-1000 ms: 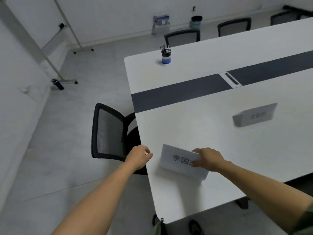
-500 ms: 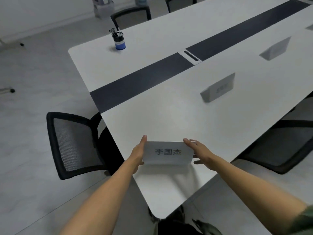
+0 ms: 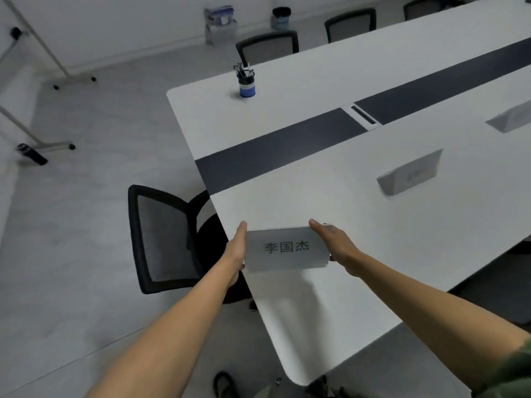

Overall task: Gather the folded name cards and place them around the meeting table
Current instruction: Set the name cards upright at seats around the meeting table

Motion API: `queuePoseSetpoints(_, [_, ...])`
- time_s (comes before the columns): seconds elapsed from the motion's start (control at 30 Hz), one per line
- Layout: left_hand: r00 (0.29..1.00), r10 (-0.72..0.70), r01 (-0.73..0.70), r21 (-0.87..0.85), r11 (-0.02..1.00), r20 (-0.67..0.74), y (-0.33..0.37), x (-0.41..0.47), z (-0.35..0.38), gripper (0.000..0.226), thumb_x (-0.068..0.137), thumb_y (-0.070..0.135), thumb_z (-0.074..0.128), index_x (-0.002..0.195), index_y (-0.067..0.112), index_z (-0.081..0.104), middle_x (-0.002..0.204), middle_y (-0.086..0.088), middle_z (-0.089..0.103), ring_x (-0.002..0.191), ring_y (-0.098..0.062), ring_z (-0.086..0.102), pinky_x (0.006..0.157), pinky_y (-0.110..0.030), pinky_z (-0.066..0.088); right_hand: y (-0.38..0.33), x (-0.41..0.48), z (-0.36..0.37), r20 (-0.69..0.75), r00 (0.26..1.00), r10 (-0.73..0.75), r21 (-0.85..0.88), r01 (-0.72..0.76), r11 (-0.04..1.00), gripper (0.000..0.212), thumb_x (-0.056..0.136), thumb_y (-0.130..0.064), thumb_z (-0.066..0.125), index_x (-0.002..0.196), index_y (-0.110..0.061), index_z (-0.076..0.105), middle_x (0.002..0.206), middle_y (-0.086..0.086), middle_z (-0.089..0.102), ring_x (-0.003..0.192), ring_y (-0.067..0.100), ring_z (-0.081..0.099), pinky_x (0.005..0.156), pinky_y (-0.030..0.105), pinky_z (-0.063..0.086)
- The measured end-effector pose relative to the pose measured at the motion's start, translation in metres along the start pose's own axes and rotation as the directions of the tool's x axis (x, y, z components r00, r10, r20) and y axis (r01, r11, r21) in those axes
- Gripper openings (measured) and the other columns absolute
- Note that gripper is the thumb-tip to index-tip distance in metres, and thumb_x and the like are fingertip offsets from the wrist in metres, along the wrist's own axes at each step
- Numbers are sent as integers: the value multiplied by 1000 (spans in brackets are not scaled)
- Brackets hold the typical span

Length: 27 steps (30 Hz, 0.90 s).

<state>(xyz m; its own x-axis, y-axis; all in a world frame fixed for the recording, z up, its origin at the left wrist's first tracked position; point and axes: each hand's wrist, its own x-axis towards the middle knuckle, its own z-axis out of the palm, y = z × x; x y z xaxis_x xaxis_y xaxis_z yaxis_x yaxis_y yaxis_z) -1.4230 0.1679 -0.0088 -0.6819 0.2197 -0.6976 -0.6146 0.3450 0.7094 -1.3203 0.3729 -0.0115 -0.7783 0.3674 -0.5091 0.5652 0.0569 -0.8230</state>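
A white folded name card (image 3: 286, 248) with three dark printed characters stands near the left end of the long white meeting table (image 3: 330, 173). My left hand (image 3: 237, 248) presses flat against the card's left end and my right hand (image 3: 334, 245) against its right end. A second folded name card (image 3: 411, 176) stands farther right on the table, and a third (image 3: 510, 119) sits beyond it near the right edge of view.
A dark strip (image 3: 287, 150) with a cable hatch (image 3: 365, 116) runs along the table's middle. A blue pen cup (image 3: 246, 83) stands at the far corner. A black mesh chair (image 3: 169, 239) sits at the table's left end; more chairs (image 3: 268, 47) line the far side. A whiteboard stand (image 3: 43, 67) is at left.
My right hand held the card tilted while my left was a loose fist at the table edge; now both hands flank the card, which stands square facing me. The view has shifted.
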Motion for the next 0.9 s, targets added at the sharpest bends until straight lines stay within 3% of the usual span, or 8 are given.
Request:
queuePoseSetpoints(0.1, [997, 63, -65, -45, 997, -36, 21, -2, -56, 50, 97, 59, 31, 114, 21, 59, 100, -2, 64, 84, -15, 59, 63, -28, 43, -50, 3, 46, 52, 995, -87, -38, 89, 995, 50, 95, -59, 40, 88, -13, 60, 86, 5, 62, 79, 22, 55, 74, 33, 43])
queuePoseSetpoints(0.33, [971, 193, -199, -25, 980, -139, 67, 7, -249, 55, 98, 57, 30, 109, 14, 62, 93, -9, 63, 73, -19, 58, 59, -30, 43, -159, 18, 215, 55, 974, -219, -20, 221, 975, 45, 96, -59, 35, 84, -25, 61, 89, 3, 64, 80, 19, 58, 74, 32, 45])
queuePoseSetpoints(0.47, [957, 236, -238, 7, 971, -166, 87, 10, -347, 49, 99, 56, 27, 105, 19, 59, 99, -9, 63, 75, -16, 57, 60, -27, 43, -205, 27, 303, 49, 971, -235, -6, 235, 972, 48, 93, -64, 40, 84, -23, 63, 90, 3, 67, 87, 23, 64, 84, 43, 52])
queuePoseSetpoints(0.53, [955, 232, -232, 19, 972, -187, 95, 18, -392, 53, 98, 58, 28, 113, 17, 57, 107, -11, 63, 79, -17, 58, 60, -27, 43, -226, 33, 341, 45, 972, -231, 17, 230, 973, 43, 94, -60, 42, 80, -24, 61, 87, -1, 66, 84, 19, 63, 84, 41, 51])
queuePoseSetpoints(0.7, [960, 213, -212, 23, 977, -184, 118, 53, -475, 60, 98, 58, 26, 128, 14, 54, 118, -12, 63, 93, -24, 59, 73, -32, 43, -275, 67, 414, 69, 961, -269, -29, 271, 962, 51, 97, -54, 40, 80, -12, 63, 84, 3, 66, 70, 12, 59, 62, 25, 45])
queuePoseSetpoints(0.8, [967, 182, -183, 13, 983, -176, 134, 87, -510, 63, 97, 60, 26, 133, 15, 52, 125, -12, 62, 106, -27, 58, 83, -36, 42, -293, 104, 446, 70, 960, -272, -25, 275, 961, 80, 94, -64, 39, 102, 13, 59, 101, 29, 66, 80, 35, 63, 69, 34, 44])
queuePoseSetpoints(0.83, [969, 179, -178, 22, 984, -170, 144, 103, -523, 64, 97, 61, 26, 134, 15, 51, 126, -11, 62, 108, -28, 58, 84, -37, 42, -301, 122, 458, 59, 964, -258, -18, 259, 966, 85, 92, -67, 39, 105, 15, 56, 105, 33, 63, 86, 43, 62, 73, 38, 45])
queuePoseSetpoints(0.9, [971, 173, -167, 46, 985, -164, 164, 132, -543, 64, 97, 61, 26, 133, 15, 51, 125, -11, 62, 107, -27, 58, 83, -38, 42, -317, 150, 477, 48, 975, -218, -15, 219, 976, 70, 94, -63, 39, 91, 4, 62, 91, 22, 67, 79, 33, 64, 70, 37, 48])
